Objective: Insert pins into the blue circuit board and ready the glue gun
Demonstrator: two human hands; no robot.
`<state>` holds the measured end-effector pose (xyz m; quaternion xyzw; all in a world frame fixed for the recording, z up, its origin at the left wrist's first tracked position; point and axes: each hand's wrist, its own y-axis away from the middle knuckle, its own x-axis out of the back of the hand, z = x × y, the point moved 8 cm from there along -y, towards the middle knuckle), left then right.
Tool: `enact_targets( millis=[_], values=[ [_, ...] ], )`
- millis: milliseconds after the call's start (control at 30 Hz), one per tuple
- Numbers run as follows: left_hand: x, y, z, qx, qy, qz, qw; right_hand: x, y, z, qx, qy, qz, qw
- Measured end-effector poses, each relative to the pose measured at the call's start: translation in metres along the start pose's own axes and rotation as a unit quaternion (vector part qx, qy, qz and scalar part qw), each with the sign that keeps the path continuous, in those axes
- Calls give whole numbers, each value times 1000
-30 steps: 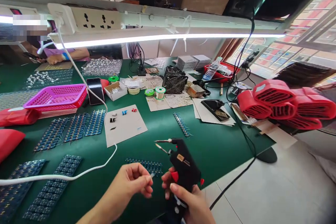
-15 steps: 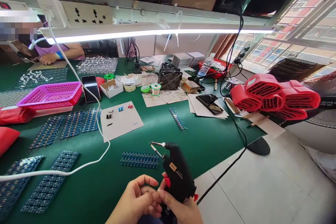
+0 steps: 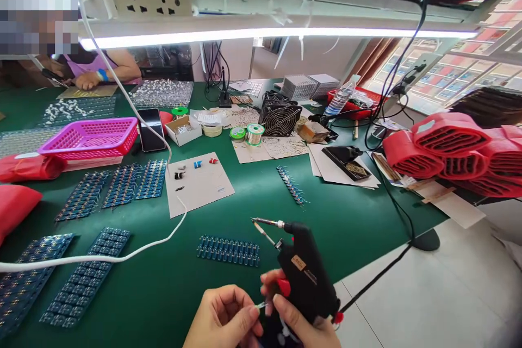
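My left hand (image 3: pixel 226 318) is closed, thumb and forefinger pinching a thin whitish strand (image 3: pixel 262 305) whose exact kind I cannot make out. Close beside it, my right hand (image 3: pixel 305 326) is wrapped round the grip of a black soldering gun (image 3: pixel 308 266) with a red trigger (image 3: pixel 283 286). The gun's metal tip and the feed tube below it meet in a point directed to the left, above the green table. Just left of that tip lies a blue circuit board panel (image 3: pixel 228 250), flat on the table. My hands partly hide the gun's lower end.
More blue board panels (image 3: pixel 85 277) lie at left, near a white cable (image 3: pixel 122 257). Beyond are a paper sheet (image 3: pixel 204 190) with small parts, a pink basket (image 3: pixel 89 138), solder spools (image 3: pixel 255 134), a fan (image 3: pixel 280 117) and a soldering stand (image 3: pixel 346 163). A co-worker's arm (image 3: pixel 122 68) is at far left.
My hands have drawn slightly apart, and the thin strand now shows at my left fingertips. The soldering gun appears farther right in view, while the camera has also shifted.
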<state>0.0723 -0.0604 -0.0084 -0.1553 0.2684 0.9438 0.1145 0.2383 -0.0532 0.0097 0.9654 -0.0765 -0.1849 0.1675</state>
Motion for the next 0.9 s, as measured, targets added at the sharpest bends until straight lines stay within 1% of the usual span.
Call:
enact_targets(
  millis=[33,67,100,133,167,200,233,267,300,333,433,500,533,567,633,700,733,800,867,900],
  values=[
    [5,3,8,-70,-84,21,994,2,-6,-7,2,-4,-5,1000],
    [7,9,20,-161,-185,47,968,4,-13,-13,1,-11,-9,1000],
    [7,16,33,-260,-288,78,919,6,-20,-18,-3,-20,-15,1000],
    [3,25,44,-347,-385,105,849,6,-27,-22,-9,-29,-23,999],
    [-4,32,50,-416,-467,122,771,6,-33,-25,-13,-39,-32,999],
    [-10,35,51,-458,-532,130,700,4,-38,-26,-16,-47,-41,998],
    [-13,35,51,-479,-582,133,644,2,-42,-27,-18,-52,-48,997],
    [-14,33,51,-486,-619,131,603,0,-43,-26,-20,-56,-53,997],
    [-13,30,51,-490,-642,128,576,-3,-43,-24,-25,-57,-58,996],
    [-10,29,52,-492,-653,129,561,-6,-41,-22,-31,-56,-62,996],
    [5,32,59,-492,-667,133,543,-13,-30,-10,-55,-50,-85,994],
    [14,37,62,-480,-668,130,554,-17,-23,-4,-65,-46,-104,991],
    [18,40,64,-472,-661,130,569,-18,-21,-2,-66,-43,-110,991],
    [21,42,64,-463,-648,136,590,-19,-20,-1,-65,-40,-113,991],
    [25,45,64,-442,-610,164,636,-17,-18,-3,-56,-27,-109,992],
    [25,46,60,-421,-577,198,672,-10,-14,-5,-51,-6,-94,994],
    [25,45,58,-412,-563,212,684,-5,-11,-7,-51,6,-83,995],
    [25,44,54,-401,-545,230,700,8,-2,-8,-58,37,-58,996],
    [26,42,53,-396,-535,235,708,21,10,-7,-72,75,-43,994],
    [27,41,53,-397,-537,230,708,26,16,-6,-80,95,-37,992]
  ],
)
